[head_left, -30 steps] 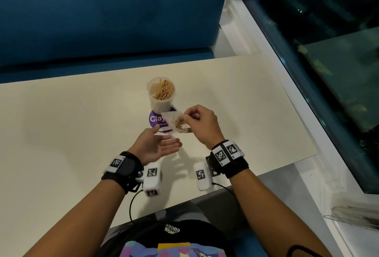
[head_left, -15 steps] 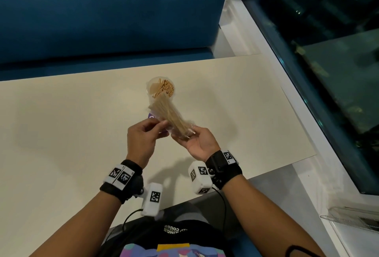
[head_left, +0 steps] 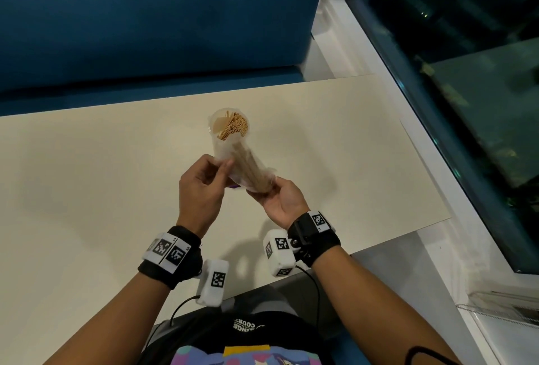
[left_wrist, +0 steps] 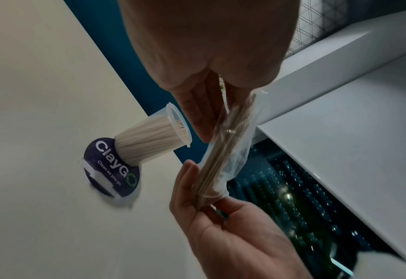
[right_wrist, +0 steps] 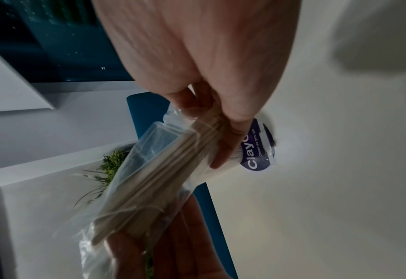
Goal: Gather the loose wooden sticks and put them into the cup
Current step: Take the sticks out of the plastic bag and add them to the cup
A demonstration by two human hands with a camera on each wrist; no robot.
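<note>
Both hands hold a thin, crinkly clear plastic bag [head_left: 248, 170] of slim, pale wooden sticks [left_wrist: 218, 162] above the surface [head_left: 102, 189]. The right hand [head_left: 281, 200] pinches the bag's closed lower end; the left hand [head_left: 201, 186] pinches the film nearer its upper, open end. The bag is held tilted, its mouth aimed at the cup [head_left: 230, 128] just beyond the fingers, probably so the sticks can slide out as one bundle. The cup, a clear, tapered plastic tumbler with a rolled rim, stands upright on a round purple sticker [left_wrist: 112, 173] and is already packed with straight, smooth sticks. Limp film gives little guidance, so some sticks may miss the cup.
</note>
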